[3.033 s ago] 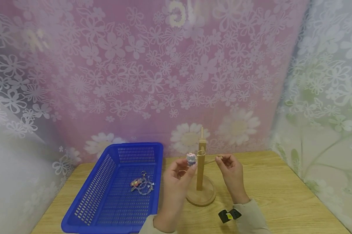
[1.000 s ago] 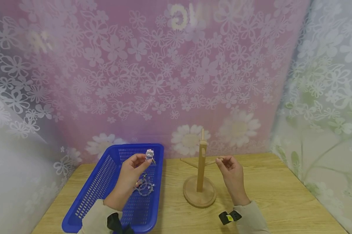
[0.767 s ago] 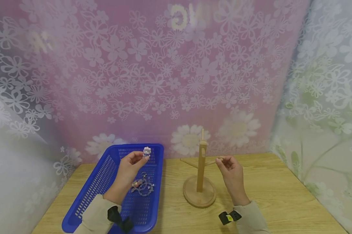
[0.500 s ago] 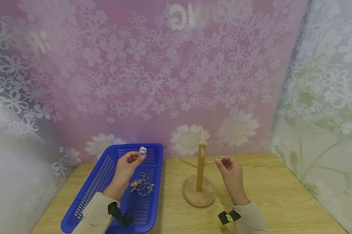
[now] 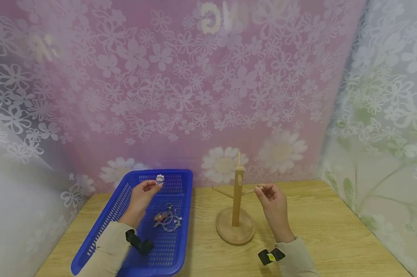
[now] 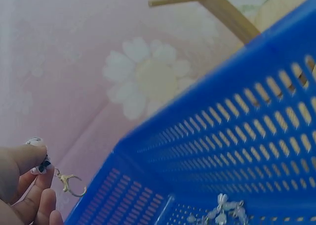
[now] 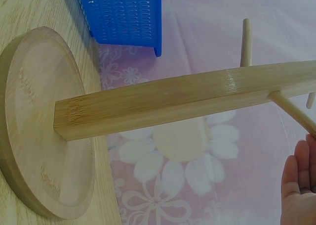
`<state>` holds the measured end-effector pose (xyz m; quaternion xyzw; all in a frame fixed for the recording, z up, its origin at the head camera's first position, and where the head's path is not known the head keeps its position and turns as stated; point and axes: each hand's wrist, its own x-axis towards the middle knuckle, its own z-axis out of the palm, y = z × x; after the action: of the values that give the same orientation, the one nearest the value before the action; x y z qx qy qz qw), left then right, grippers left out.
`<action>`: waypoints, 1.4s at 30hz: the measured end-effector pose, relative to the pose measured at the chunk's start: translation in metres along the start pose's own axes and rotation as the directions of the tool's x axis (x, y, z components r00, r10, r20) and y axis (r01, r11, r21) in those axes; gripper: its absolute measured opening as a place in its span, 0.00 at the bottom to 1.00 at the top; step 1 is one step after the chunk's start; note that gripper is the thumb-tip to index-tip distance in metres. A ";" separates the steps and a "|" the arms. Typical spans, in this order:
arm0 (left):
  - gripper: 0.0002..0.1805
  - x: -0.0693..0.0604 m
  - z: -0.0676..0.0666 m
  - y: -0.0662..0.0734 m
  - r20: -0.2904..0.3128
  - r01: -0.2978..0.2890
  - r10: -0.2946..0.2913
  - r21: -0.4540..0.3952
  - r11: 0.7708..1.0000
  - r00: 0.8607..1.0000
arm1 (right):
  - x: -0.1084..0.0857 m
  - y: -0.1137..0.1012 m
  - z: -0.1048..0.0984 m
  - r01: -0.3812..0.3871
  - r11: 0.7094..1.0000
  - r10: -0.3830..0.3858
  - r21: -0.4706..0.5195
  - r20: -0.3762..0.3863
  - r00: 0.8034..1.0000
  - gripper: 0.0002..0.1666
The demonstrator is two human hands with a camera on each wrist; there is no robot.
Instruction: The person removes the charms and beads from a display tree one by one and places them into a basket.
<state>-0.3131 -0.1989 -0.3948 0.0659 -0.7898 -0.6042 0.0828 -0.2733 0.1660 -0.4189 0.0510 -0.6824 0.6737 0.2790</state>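
Note:
My left hand (image 5: pixel 140 200) pinches a small figurine keychain (image 5: pixel 160 179) with a white head, held over the back part of the blue basket (image 5: pixel 189 215). In the left wrist view, a gold clasp (image 6: pixel 73 184) dangles from the keychain beside my fingertips. My right hand (image 5: pixel 276 209) pinches the tip of a right-hand peg on the wooden peg stand (image 5: pixel 237 200). That peg (image 7: pixel 296 113) slants out from the post in the right wrist view. No keychain hangs on the pegs that I can see.
Inside the basket lies a tangle of beaded charms (image 5: pixel 168 220) with a metal clasp. The stand's round base (image 5: pixel 235 234) rests on the wood-grain table (image 5: pixel 333 231), right of the basket. A flowered pink curtain (image 5: pixel 208 96) hangs close behind.
My left hand has carried the figurine keychain from beside the post leftward, off the stand and over the basket. My right hand has stayed at the peg tip.

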 end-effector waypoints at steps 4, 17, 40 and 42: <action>0.21 0.007 -0.005 -0.008 -0.010 -0.001 0.001 0.018 1.000 1.000 | 0.000 -0.005 -0.001 -0.004 1.000 0.004 -0.004 0.003 1.000 0.08; 0.20 0.029 -0.017 -0.028 0.027 -0.028 0.024 0.152 0.988 0.999 | 0.000 -0.004 -0.003 -0.015 1.000 0.015 -0.022 0.011 1.000 0.11; 0.19 0.047 -0.029 -0.061 0.201 -0.035 -0.011 0.227 0.973 0.980 | -0.002 -0.004 0.000 0.025 1.000 -0.026 0.004 0.015 1.000 0.08; 0.19 0.048 -0.030 -0.065 0.207 -0.036 -0.015 0.243 0.969 0.978 | -0.002 -0.005 0.000 0.026 1.000 -0.026 0.008 0.016 1.000 0.09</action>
<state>-0.3531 -0.2539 -0.4471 0.0081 -0.8630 -0.5052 -0.0056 -0.2697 0.1654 -0.4155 0.0665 -0.6814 0.6721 0.2821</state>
